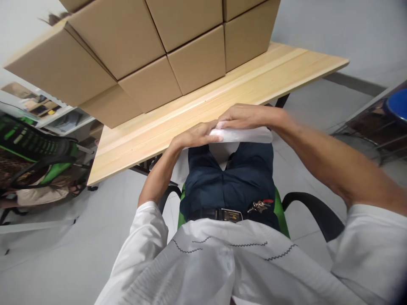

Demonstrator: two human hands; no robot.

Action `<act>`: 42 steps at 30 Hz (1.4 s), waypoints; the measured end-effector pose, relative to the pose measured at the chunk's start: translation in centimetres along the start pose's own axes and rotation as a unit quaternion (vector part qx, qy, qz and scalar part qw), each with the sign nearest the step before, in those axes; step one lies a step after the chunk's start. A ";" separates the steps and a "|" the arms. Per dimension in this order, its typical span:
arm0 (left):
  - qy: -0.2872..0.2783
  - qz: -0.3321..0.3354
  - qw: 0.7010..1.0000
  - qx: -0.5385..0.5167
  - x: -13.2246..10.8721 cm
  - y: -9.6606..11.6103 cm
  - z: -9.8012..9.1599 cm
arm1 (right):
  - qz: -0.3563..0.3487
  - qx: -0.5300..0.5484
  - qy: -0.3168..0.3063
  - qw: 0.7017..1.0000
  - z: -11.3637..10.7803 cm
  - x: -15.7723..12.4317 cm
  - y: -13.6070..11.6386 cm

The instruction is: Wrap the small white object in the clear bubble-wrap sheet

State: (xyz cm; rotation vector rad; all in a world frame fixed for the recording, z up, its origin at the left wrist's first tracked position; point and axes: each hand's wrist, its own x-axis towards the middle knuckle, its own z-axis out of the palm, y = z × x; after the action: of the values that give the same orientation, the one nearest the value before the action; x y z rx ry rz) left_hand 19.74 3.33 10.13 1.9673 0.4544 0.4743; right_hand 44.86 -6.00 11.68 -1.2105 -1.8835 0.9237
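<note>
A long white bundle (246,135), soft and slightly shiny like rolled plastic or paper, lies crosswise above my thighs at the table's front edge. My left hand (201,134) is closed on its left end, the thumb pressed along the near side. Close against it, my right hand (238,116) reaches over the top of the bundle with fingers bent down around it. The two hands touch near that left end. Part of the right fingers is hidden, and the bundle's right end sticks out under my right wrist.
Stacked cardboard boxes (197,59) stand on the wooden table (295,70). I sit in a green chair with black armrests (314,212). On the left are another green-black chair (34,144), a person's leg (44,195) and a white shelf (63,118). A blue stool seat (398,103) is at right.
</note>
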 end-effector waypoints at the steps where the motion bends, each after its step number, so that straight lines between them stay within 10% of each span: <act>1: 0.004 -0.001 1.000 0.023 0.1 0.0 0.1 | -0.007 -0.034 0.017 0.999 -0.1 0.4 0.0; 11: 0.152 0.036 0.978 0.136 2.7 -4.0 -0.8 | -0.059 -0.420 0.158 0.892 5.6 4.0 1.4; 20: 0.160 0.060 0.985 -0.030 3.8 -6.3 -1.0 | -0.122 -0.365 0.210 0.899 6.8 4.8 5.3; 28: 0.090 -0.047 0.950 -0.294 3.0 -5.5 -0.1 | -0.151 -0.333 0.204 0.908 6.5 5.8 6.9; 42: 0.087 -0.060 0.936 -0.336 1.7 -4.9 -0.8 | -0.138 -0.346 0.218 0.902 7.5 5.9 5.4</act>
State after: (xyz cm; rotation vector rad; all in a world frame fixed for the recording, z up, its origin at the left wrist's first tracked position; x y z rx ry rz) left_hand 20.30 6.81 6.27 1.2353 0.4462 0.6304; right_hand 38.99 -0.27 4.46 -1.3402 -1.9765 -0.2066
